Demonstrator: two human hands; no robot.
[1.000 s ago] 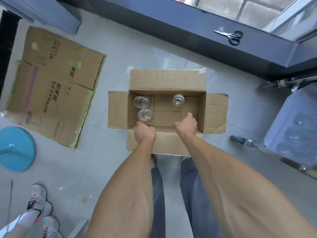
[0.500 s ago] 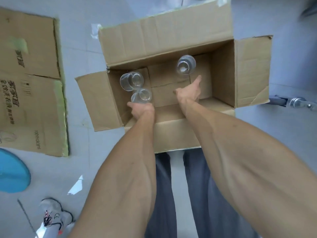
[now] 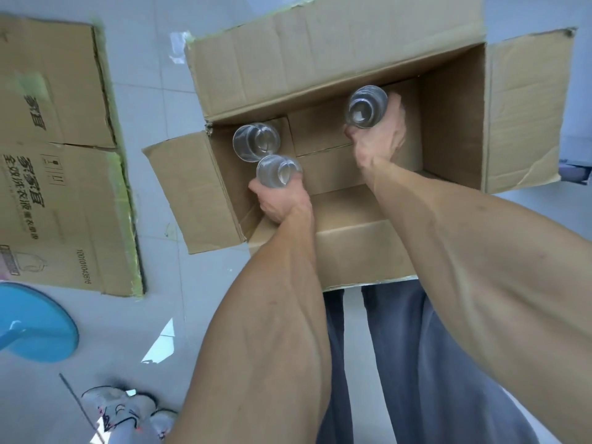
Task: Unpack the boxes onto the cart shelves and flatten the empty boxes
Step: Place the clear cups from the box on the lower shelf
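Hands have dropped into the box [image 3: 336, 59]: left hand [image 3: 282, 203] grips one glass [image 3: 278, 171], right hand [image 3: 381, 139] another glass [image 3: 365, 105]; unpacking nearly done.

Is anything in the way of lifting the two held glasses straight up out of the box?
Nothing visible. The box has its flaps folded out, so the top is open above both. The left hand grips one glass, with a third glass close beside it. The right hand grips the other glass.
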